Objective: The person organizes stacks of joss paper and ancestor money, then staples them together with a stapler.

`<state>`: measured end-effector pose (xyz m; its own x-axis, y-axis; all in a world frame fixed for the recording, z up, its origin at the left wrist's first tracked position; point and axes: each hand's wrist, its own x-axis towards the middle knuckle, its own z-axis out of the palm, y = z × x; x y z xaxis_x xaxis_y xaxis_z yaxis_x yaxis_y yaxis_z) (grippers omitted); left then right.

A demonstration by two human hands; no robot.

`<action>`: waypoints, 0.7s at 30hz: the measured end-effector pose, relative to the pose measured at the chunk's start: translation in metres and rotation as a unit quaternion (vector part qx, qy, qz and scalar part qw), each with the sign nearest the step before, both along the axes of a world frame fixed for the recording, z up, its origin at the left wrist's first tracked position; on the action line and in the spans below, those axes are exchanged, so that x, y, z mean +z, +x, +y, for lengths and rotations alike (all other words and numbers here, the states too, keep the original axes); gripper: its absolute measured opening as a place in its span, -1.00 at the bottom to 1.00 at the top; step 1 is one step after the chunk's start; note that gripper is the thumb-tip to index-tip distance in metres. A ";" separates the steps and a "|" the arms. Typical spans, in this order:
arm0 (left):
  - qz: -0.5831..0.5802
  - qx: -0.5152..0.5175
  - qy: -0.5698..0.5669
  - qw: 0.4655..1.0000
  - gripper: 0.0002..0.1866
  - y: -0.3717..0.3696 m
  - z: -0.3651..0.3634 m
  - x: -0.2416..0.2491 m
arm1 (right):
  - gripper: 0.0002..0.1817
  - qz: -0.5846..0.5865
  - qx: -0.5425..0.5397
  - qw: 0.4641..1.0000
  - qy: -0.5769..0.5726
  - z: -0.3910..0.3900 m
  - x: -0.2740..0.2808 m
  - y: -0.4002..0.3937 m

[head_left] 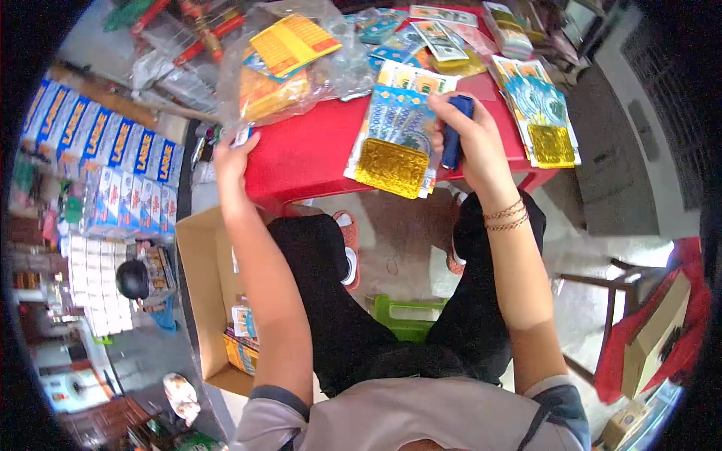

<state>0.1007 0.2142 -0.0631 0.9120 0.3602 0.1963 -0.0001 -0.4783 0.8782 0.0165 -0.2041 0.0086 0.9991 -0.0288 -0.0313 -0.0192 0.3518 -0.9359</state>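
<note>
My right hand [474,135] is closed round a dark blue stapler [453,154]. It is beside a fanned bundle of printed paper notes [402,120] with a gold foil sheet [391,167] at its lower end. The bundle lies on the red table [286,161] and overhangs its front edge. My left hand [235,158] is at the table's left edge, fingers closed around a small white and blue piece that is mostly hidden. A second, similar bundle [532,105] rests on the table to the right of the stapler.
A plastic bag with yellow paper packs [293,45] and loose printed notes [440,41] cover the table's far side. Left of my legs stands an open cardboard box [203,293]. Stacked drink cartons [105,143] are farther left; a grey cabinet [632,143] stands right.
</note>
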 end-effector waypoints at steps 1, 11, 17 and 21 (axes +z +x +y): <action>-0.005 0.009 0.057 0.998 -0.52 -0.003 -0.003 -0.002 | -0.68 -0.010 0.012 1.000 -0.007 -0.001 -0.004 0.002; -0.036 0.052 0.022 0.998 -0.53 0.007 0.017 -0.012 | -0.65 -0.081 -0.126 0.978 -0.142 -0.037 -0.006 0.012; -0.021 0.030 0.005 0.999 -0.59 -0.001 -0.016 0.014 | -0.54 -0.150 -0.191 0.874 -0.420 -0.045 -0.015 0.016; -0.018 -0.031 -0.092 0.995 -0.50 -0.006 -0.020 0.023 | -0.55 -0.086 -0.133 0.919 -0.362 -0.041 -0.002 0.007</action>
<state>0.0945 0.1943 -0.0397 0.9275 0.3358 0.1642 -0.0571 -0.3068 0.9501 0.0240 -0.2447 0.0070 0.9417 -0.2241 0.2509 0.1482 -0.3931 -0.9075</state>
